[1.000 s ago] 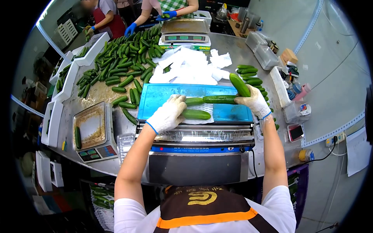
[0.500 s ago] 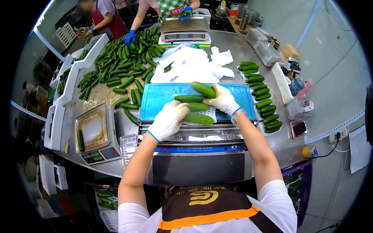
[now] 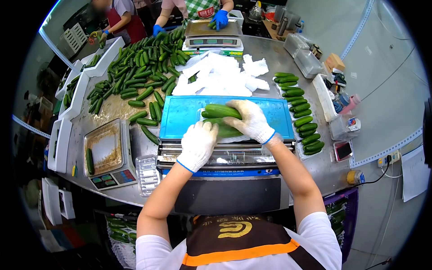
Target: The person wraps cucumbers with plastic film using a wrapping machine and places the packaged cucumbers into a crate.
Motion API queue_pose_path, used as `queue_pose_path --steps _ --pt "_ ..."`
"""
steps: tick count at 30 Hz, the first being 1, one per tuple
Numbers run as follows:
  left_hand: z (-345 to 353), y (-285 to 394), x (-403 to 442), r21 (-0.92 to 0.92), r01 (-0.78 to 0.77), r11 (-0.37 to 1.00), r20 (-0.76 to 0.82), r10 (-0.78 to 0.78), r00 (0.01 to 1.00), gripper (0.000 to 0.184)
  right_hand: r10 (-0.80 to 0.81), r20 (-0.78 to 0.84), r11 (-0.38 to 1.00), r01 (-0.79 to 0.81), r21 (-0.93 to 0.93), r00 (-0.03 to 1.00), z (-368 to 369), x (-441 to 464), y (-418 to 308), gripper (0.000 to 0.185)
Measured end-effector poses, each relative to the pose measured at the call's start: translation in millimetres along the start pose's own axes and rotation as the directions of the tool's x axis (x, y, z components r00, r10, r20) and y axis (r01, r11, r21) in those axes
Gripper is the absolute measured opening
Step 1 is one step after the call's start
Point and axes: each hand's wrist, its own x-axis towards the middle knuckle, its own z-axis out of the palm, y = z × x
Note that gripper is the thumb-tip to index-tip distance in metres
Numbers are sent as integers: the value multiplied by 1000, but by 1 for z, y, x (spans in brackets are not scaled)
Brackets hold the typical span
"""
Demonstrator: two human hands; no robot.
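Might roll the upper cucumber [image 3: 220,111] loose by pushing unevenly with fingers of right hand [image 3: 252,121] closed round it; can't tell finger grip of left hand [image 3: 198,143], tbh.

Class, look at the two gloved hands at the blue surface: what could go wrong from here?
The rounded cucumbers might roll or shift on the blue surface if the right hand loosens its hold. The left hand is close to the metal bars in front, so its glove could perhaps snag there.
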Motion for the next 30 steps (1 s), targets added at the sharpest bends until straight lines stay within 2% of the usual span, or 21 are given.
queue_pose_path --steps 3,5,6,7,8,9,10,12,13,16,17,21,24,25,28,30 --pt "-17 -9 -1 -127 15 992 18 -13 1000 33 42 -38 998 -40 46 998 7 3 0 47" --pt "-31 -17 -2 -256 79 964 63 -65 996 37 318 -32 906 -294 305 948 2 6 1 48" --pt "-34 -21 -2 -297 173 939 78 -157 985 32 445 2 811 -404 423 895 -2 7 3 49" --pt "-26 -27 -6 -342 224 912 30 -228 973 30 451 -28 830 -407 382 892 -7 6 10 50" --pt "-21 -32 -6 -389 270 881 -15 -299 954 29 425 2 815 -384 433 905 -7 6 20 54" --pt "-18 -37 -4 -429 333 840 49 -346 937 29 437 38 820 -416 394 898 -8 2 28 54" --pt "-16 -40 1 -415 321 851 44 -333 942 29 449 72 824 -443 351 891 -9 0 33 54" --pt "-7 -42 16 -389 294 873 28 -307 951 29 478 -25 793 -419 441 878 2 -4 37 54" --pt "2 -43 22 -402 231 886 9 -248 969 34 495 -70 776 -404 485 866 5 -7 37 54" --pt "-7 -35 51 -212 323 923 364 -232 902 42 549 63 629 -462 625 834 -2 -9 31 52" --pt "0 -36 55 -196 348 917 385 -254 887 51 546 66 635 -464 617 835 -3 -10 32 51" --pt "15 -55 65 -350 380 856 496 -175 851 55 572 92 623 -504 598 815 -10 -16 40 51" --pt "14 -57 70 -380 396 836 498 -175 849 58 601 131 540 -521 662 789 -8 -20 46 52" --pt "10 -56 72 -415 462 784 546 -191 816 54 606 146 503 -518 692 782 -7 -20 47 52" --pt "15 -52 69 -462 470 752 487 -228 843 47 568 100 570 -477 669 817 -10 -19 40 52" --pt "16 -49 64 -465 484 742 399 -313 862 44 511 84 626 -437 646 856 -10 -18 39 50"
